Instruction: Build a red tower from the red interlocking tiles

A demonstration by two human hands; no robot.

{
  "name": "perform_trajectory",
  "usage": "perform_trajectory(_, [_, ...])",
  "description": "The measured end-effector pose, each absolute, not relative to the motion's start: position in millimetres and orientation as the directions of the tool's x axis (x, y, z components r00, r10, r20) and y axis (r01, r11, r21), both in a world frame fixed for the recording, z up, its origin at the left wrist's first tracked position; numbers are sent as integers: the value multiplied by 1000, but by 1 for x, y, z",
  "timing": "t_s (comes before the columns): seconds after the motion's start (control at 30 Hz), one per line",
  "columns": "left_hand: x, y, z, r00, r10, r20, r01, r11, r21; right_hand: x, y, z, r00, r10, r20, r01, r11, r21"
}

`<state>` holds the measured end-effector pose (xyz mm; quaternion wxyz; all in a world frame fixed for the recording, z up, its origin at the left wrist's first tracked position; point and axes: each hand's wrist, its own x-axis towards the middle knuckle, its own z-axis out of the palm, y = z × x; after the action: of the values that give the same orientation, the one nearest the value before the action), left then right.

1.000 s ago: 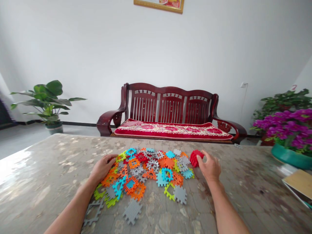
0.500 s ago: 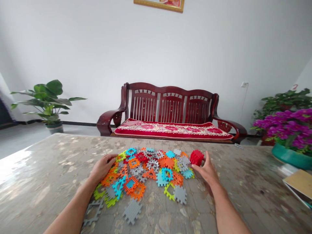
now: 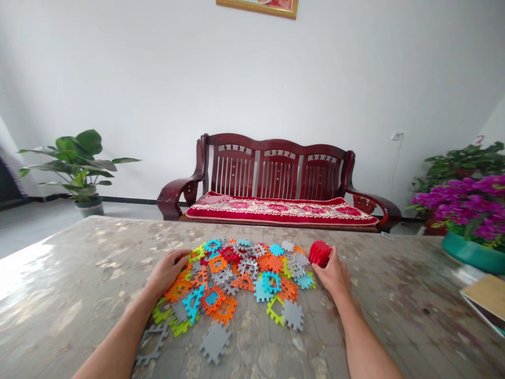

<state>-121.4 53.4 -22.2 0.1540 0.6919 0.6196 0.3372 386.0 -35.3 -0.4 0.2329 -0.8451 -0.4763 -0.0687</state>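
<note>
A loose pile of plastic interlocking tiles with notched edges lies on the table, in orange, grey, lime, blue and red. My left hand (image 3: pixel 169 270) rests at the pile's left edge, fingers loosely bent beside a lime tile (image 3: pixel 197 253) and an orange tile (image 3: pixel 178 289), holding nothing I can see. At the right end of the pile stands a neat stack of red tiles (image 3: pixel 319 253). Around its near right side is my right hand (image 3: pixel 334 272), thumb in front and fingers against the far side, partly hidden. A flat grey tile (image 3: pixel 215 342) lies nearest me.
The patterned table (image 3: pixel 252 358) spans the foreground. To the right are a teal pot (image 3: pixel 473 255) of purple flowers and a notebook (image 3: pixel 485 297). One grey piece (image 3: pixel 387 237) lies apart at the far edge. Behind stands a wooden bench (image 3: pixel 276 168); a potted plant (image 3: pixel 84 168) is left.
My right hand has closed in on the red stack, its fingers no longer spread wide. My left hand and the pile have stayed in place.
</note>
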Motion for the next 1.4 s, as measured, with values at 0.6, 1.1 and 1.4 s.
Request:
perform_trajectory(0.6, [-116,49,-17,-2,964,268,748,-176,640,398,-25,-7,596,736,321,783,-443,-437])
perform_trajectory(1.1, [-113,49,-19,59,960,274,728,-229,646,332,-27,18,196,658,727,860,241,-449])
perform_trajectory(1.4, [-112,48,-20,59,949,309,731,-252,634,210,13,31,-310,889,337,826,427,-367])
